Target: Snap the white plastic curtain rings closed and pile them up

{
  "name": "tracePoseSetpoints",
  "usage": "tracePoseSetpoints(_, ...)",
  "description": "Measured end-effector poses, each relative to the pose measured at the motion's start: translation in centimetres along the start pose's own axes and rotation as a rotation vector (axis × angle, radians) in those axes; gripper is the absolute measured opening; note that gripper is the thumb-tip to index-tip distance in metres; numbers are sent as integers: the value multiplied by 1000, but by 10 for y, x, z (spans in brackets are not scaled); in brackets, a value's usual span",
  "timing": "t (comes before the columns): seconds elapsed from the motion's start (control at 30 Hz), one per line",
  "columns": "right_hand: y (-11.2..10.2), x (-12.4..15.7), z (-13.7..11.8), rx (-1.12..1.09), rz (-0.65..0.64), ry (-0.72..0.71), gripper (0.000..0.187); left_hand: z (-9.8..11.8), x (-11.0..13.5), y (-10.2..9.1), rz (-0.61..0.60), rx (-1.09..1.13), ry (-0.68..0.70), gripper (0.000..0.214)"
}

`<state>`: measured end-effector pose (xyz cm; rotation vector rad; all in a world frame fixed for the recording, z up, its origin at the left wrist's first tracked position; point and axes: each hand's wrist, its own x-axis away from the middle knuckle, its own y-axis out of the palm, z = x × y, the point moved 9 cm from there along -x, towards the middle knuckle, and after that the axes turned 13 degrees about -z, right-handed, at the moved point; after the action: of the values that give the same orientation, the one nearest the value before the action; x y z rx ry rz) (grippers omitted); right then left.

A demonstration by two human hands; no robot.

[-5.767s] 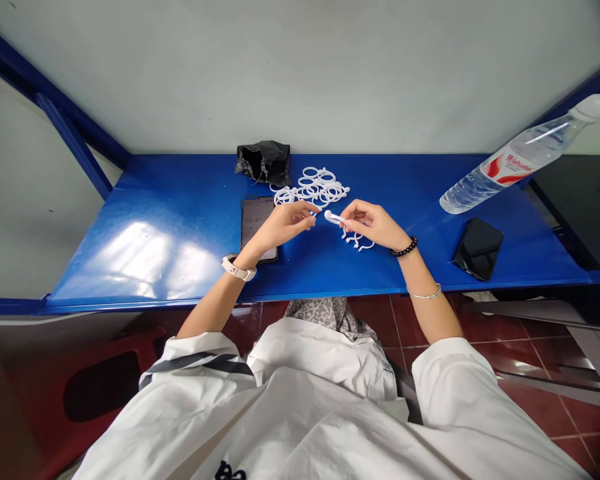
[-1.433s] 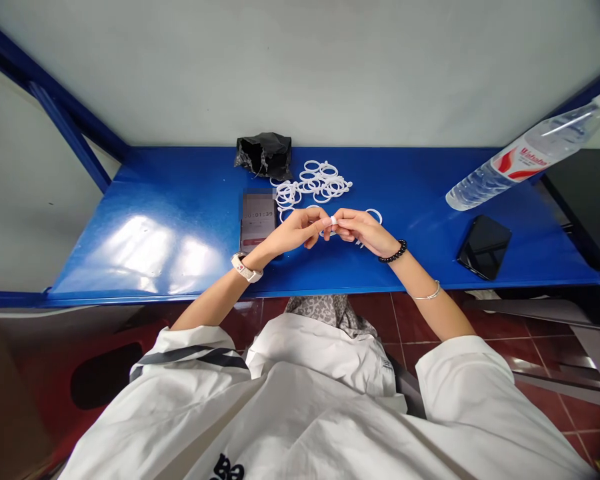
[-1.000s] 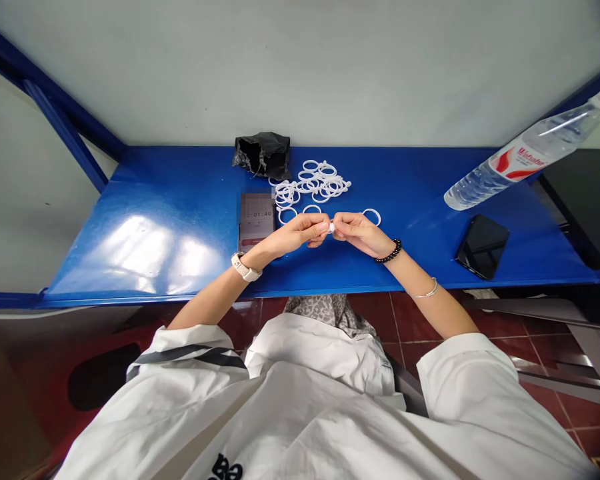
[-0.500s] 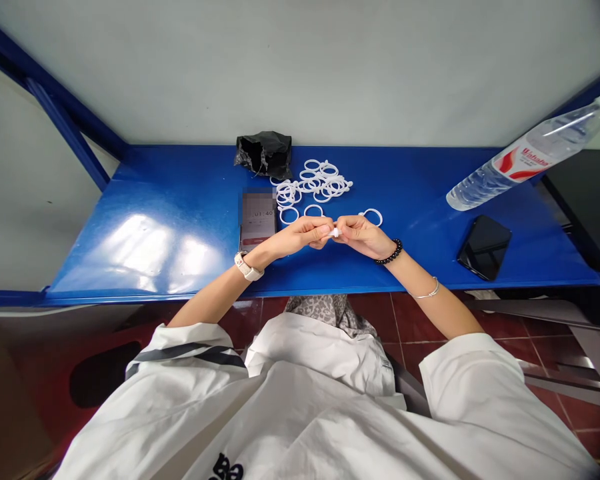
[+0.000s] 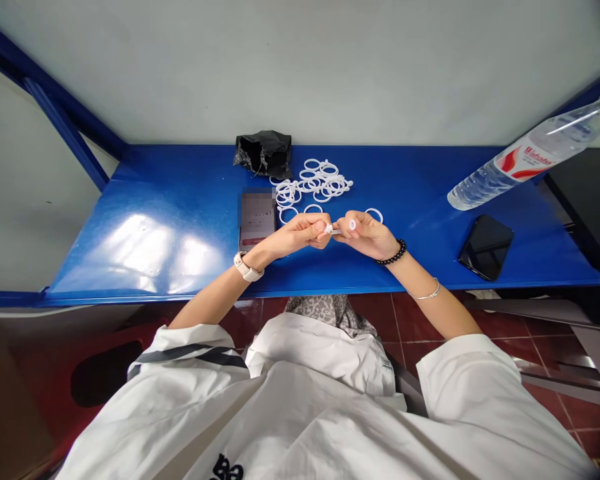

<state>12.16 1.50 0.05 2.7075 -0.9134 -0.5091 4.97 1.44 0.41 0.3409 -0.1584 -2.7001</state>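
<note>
Over the blue table [image 5: 170, 220], my left hand [image 5: 300, 233] and my right hand [image 5: 365, 233] meet fingertip to fingertip. Both pinch a small white plastic ring piece [image 5: 339, 228] held between them, a white end showing at each hand. Just behind lies a pile of white plastic rings [image 5: 314, 183], with loose single rings [image 5: 288, 215] in front of it and one ring [image 5: 375, 215] beside my right hand.
A phone with a lit screen [image 5: 257, 217] lies left of my hands. A crumpled black bag [image 5: 263, 153] sits behind the pile. At the right a water bottle [image 5: 523, 163] lies tilted, and a dark phone [image 5: 485, 245] rests near the front edge.
Since half a second ago my hands have drawn slightly apart, so more of the white piece shows between them. Earlier they came together from a wider gap.
</note>
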Motion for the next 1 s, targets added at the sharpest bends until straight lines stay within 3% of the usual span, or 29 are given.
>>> tracePoseSetpoints(0.2, -9, 2, 3, 79, 124, 84, 56, 2, 2, -4, 49, -58, -37, 57)
tracePoseSetpoints(0.33, -25, 9, -5, 275, 264, 100, 50, 9, 7, -15, 141, -232, -49, 45)
tracePoseSetpoints(0.43, -41, 20, -25, 678, 442, 108, 44, 17, 16, -36, 321, -528, -75, 38)
tracePoseSetpoints(0.53, -51, 32, -47, 1226, 639, 220, 34, 24, 24, -50, 464, -966, -126, 27)
tracePoseSetpoints(0.6, -58, 39, -55, 1480, 735, 337, 28, 21, 22, -51, 438, -1212, -186, 18)
tracePoseSetpoints(0.7, -71, 47, -56, 1636, 767, 504, 25, 8, 17, -47, 352, -1452, -280, 14)
tracePoseSetpoints(0.87, -84, 51, -45, 1665, 691, 696, 24, -13, 8, -35, 197, -1646, -388, 10)
tracePoseSetpoints(1.0, -84, 50, -41, 1659, 656, 699, 26, -16, 6, -31, 180, -1650, -398, 17)
